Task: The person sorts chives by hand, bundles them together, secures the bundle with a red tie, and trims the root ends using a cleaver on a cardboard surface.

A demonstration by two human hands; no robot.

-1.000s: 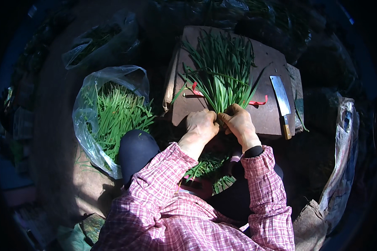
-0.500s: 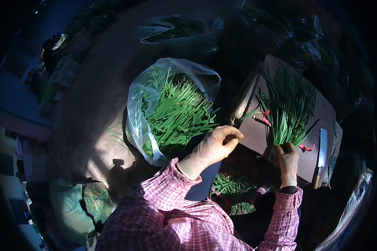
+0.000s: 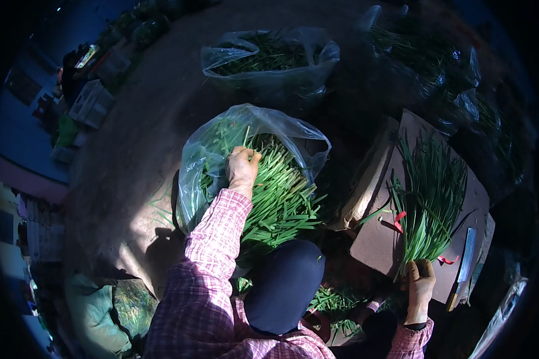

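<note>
My left hand [image 3: 243, 167] reaches into a clear plastic bag [image 3: 193, 146] full of loose garlic chives [image 3: 281, 206]. Its fingers are pinched together at the pale cut ends, where a thin stalk sticks up from them. On a brown board [image 3: 371, 248] to the right lies a bunch of garlic chives [image 3: 434, 185], leaves pointing away from me. My right hand [image 3: 420, 284] closes on the near, pale end of that bunch. A red tie strip [image 3: 399, 221] shows at the bunch's left, and its other end comes out at the right, so it seems to run underneath.
A knife with a wooden handle [image 3: 466, 257] lies on the board's right side. Beyond the near bag stands another open bag of greens [image 3: 269, 72], with more bagged greens [image 3: 425, 60] at the far right. A green sack [image 3: 93, 311] sits at lower left. White crates [image 3: 93, 103] stand far left.
My left hand has gone from between the bag and the board up and left into the bag, its fingers now among the stalks. My right hand stays at the bunch's base. The whole view has shifted.
</note>
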